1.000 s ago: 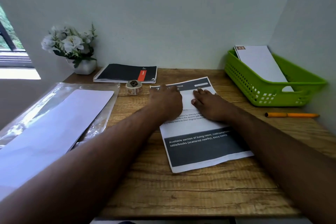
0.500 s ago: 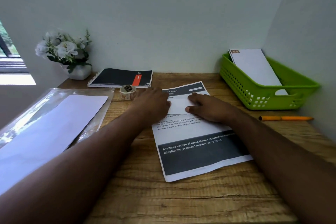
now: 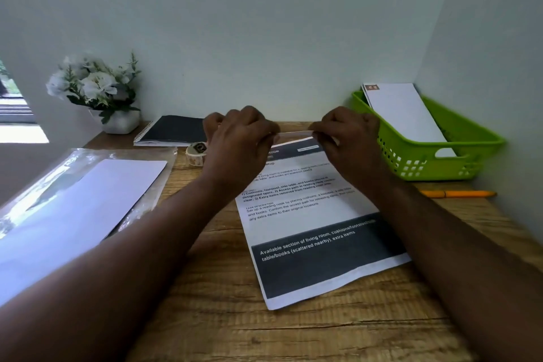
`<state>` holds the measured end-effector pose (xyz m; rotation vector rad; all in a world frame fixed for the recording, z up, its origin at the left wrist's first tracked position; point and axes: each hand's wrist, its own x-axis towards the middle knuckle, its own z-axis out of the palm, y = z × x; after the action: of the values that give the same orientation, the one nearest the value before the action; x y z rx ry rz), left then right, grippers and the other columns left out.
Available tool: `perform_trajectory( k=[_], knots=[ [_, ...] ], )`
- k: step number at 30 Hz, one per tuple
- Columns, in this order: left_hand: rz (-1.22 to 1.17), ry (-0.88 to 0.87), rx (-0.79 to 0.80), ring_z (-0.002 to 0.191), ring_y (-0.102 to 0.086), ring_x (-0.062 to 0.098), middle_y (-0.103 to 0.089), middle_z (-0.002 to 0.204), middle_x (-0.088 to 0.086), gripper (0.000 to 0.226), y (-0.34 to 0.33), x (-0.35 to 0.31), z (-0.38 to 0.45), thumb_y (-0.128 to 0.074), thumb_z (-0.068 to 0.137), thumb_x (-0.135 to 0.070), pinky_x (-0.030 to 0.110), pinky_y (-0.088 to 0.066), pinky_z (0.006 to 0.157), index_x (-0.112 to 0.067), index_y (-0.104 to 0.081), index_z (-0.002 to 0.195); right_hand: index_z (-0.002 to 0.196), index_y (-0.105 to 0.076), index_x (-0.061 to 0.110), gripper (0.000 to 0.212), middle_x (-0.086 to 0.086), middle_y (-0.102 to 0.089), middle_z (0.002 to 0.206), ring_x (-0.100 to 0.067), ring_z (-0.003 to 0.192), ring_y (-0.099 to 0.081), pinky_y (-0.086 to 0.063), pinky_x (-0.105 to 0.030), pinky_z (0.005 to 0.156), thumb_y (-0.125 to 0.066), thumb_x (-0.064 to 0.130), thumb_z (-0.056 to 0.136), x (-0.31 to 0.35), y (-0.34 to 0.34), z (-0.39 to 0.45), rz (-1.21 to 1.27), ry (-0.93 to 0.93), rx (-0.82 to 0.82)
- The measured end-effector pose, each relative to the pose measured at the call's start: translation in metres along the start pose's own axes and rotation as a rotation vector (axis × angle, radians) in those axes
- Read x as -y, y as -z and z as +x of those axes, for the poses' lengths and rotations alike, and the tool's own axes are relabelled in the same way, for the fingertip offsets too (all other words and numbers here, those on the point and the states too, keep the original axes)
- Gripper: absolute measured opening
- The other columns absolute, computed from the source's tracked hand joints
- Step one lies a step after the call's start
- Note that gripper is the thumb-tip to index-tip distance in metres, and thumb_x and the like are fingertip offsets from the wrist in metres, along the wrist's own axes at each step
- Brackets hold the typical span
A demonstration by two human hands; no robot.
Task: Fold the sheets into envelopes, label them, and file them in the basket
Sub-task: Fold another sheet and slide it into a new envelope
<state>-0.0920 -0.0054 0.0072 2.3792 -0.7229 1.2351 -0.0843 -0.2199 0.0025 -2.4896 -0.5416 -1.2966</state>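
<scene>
1 finished white paper envelope [image 3: 404,114], with a small brown label at its top corner, already leans in the green perforated plastic basket [image 3: 426,153] at the desk's right rear. The printed white sheet with dark grey bands [image 3: 317,232] lies on the grainy wooden desk [image 3: 223,320], largely unfolded, so folding, labelling and filing of it all remain. The left hand [image 3: 238,144] and right hand [image 3: 349,138] each pinch the sheet's thin far edge, lifted just off the desk. A small patterned tape roll [image 3: 196,153] sits beside the left hand; a slim orange pen [image 3: 458,194] lies before the basket. More blank white sheets [image 3: 79,209] wait in glossy clear plastic.
</scene>
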Motion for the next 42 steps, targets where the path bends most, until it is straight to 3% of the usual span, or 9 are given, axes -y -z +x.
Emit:
perform_trajectory(
  k=[3,6,9,13,18,23,33,37,42],
  knots=[
    [0.067,-0.026,0.135,0.092,-0.058,0.021,-0.065,0.095,-0.004,0.020,0.007,-0.007,-0.002,-0.054,0.085,-0.027,0.044,-0.029,0.086,-0.023,-0.073,0.092,0.085,-0.075,0.026,0.014,0.007,-0.066,0.084,-0.016,0.077,-0.062,-0.024,-0.026,0.081,-0.062,0.024,0.081,-0.003,0.001,0.002,-0.039,0.141,0.025],
    [0.051,0.074,0.439,0.102,-0.057,0.016,-0.064,0.105,-0.010,0.024,0.002,-0.007,-0.006,-0.051,0.084,-0.029,0.038,-0.025,0.095,-0.024,-0.074,0.086,0.089,-0.078,0.017,0.019,0.000,-0.071,0.099,-0.021,0.087,-0.067,-0.047,-0.030,0.084,-0.061,0.020,0.081,-0.005,-0.003,-0.001,0.069,0.169,0.512],
    [-0.058,0.207,0.599,0.106,-0.059,0.017,-0.063,0.115,-0.007,0.022,-0.009,-0.005,-0.012,-0.053,0.088,-0.028,0.029,-0.040,0.088,-0.021,-0.072,0.097,0.095,-0.072,0.000,0.022,-0.015,-0.069,0.112,-0.026,0.104,-0.064,-0.048,-0.031,0.090,-0.062,0.016,0.083,-0.004,-0.007,-0.007,0.162,-0.025,0.832],
    [-0.119,0.298,0.797,0.132,-0.044,0.022,-0.046,0.145,0.002,0.046,-0.023,-0.006,-0.018,-0.044,0.099,-0.039,0.032,-0.034,0.105,-0.018,-0.047,0.139,0.089,-0.074,0.014,0.013,0.000,-0.073,0.093,-0.013,0.088,-0.064,-0.048,-0.025,0.079,-0.065,0.021,0.083,0.001,-0.005,-0.011,0.337,-0.200,0.756],
    [0.042,0.176,0.925,0.146,-0.018,0.027,-0.022,0.158,0.007,0.054,-0.038,-0.003,-0.022,-0.025,0.102,-0.038,0.045,-0.016,0.118,-0.013,-0.023,0.151,0.120,-0.061,0.028,0.045,0.002,-0.057,0.122,-0.023,0.116,-0.050,-0.039,-0.045,0.100,-0.043,0.040,0.080,0.010,-0.030,-0.017,0.111,-0.178,0.754],
    [0.057,0.189,0.950,0.148,-0.011,0.025,-0.013,0.161,0.004,0.057,-0.039,-0.004,-0.022,-0.022,0.102,-0.039,0.046,-0.010,0.119,-0.016,-0.013,0.154,0.132,-0.053,0.018,0.041,-0.007,-0.051,0.126,-0.029,0.118,-0.047,-0.036,-0.039,0.102,-0.043,0.020,0.092,0.018,-0.040,-0.016,0.066,-0.102,0.744],
    [0.036,0.223,0.966,0.149,-0.008,0.023,-0.010,0.162,-0.003,0.060,-0.042,-0.002,-0.021,-0.019,0.100,-0.050,0.051,-0.007,0.118,-0.023,-0.011,0.154,0.118,-0.057,0.014,0.034,-0.008,-0.051,0.124,-0.028,0.113,-0.053,-0.045,-0.041,0.095,-0.039,0.019,0.090,0.015,-0.037,-0.010,-0.025,-0.185,0.765],
    [0.037,0.226,0.976,0.149,-0.006,0.022,-0.008,0.162,-0.004,0.061,-0.042,-0.001,-0.021,-0.020,0.100,-0.050,0.052,-0.005,0.118,-0.024,-0.010,0.154,0.092,-0.059,0.011,0.020,-0.014,-0.055,0.112,-0.032,0.104,-0.058,-0.045,-0.035,0.085,-0.040,0.016,0.087,0.000,-0.027,-0.012,-0.107,-0.243,0.738],
    [0.037,0.213,0.978,0.149,-0.005,0.022,-0.007,0.162,-0.004,0.060,-0.041,0.000,-0.021,-0.019,0.100,-0.050,0.053,-0.005,0.118,-0.024,-0.009,0.154,0.078,-0.056,0.006,0.015,-0.018,-0.062,0.107,-0.033,0.093,-0.061,-0.040,-0.030,0.069,-0.043,0.010,0.085,-0.014,-0.007,-0.013,-0.340,-0.337,0.713]
  ],
)
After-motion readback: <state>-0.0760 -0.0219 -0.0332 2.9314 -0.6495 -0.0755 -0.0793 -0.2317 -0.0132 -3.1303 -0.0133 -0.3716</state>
